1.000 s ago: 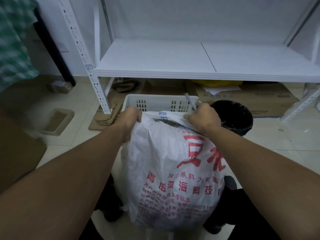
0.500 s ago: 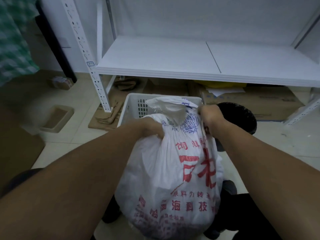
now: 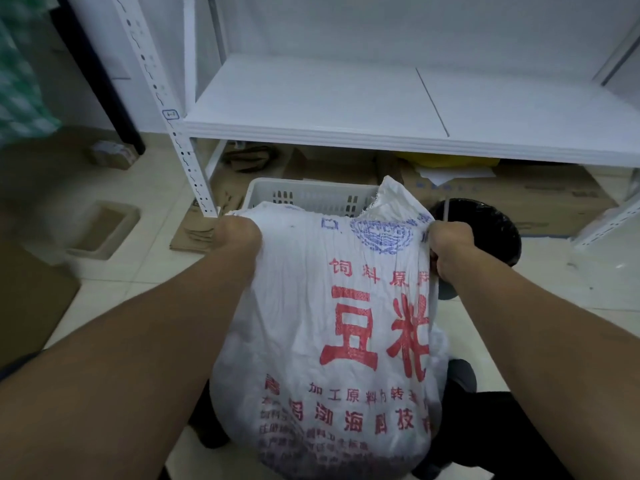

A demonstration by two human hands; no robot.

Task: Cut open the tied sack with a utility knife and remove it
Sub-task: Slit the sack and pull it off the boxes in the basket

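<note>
Two hands: the left hand (image 3: 239, 237) and the right hand (image 3: 450, 245) each grip a top corner of the sack (image 3: 322, 323) and hold its rim stretched wide between them.
Left grip: fingers curled tight into the cloth at the left corner, with nothing else in them.
Right grip: fisted on the right corner. A thin grey thing, likely the utility knife (image 3: 447, 211), pokes up out of the fist, so this hand seems to hold both.
Where the sack is: low in front of the person, white woven cloth with red print, bulging below. It is just before the white basket (image 3: 304, 194) and near the black bin (image 3: 491, 230).
Done, as I judge it: no tie shows at the neck. The top lies spread, with a frayed flap standing up, so the cut looks made.
Left to do: the sack is full and not yet taken off or away. Whether the mouth gapes fully I cannot tell from here.
</note>
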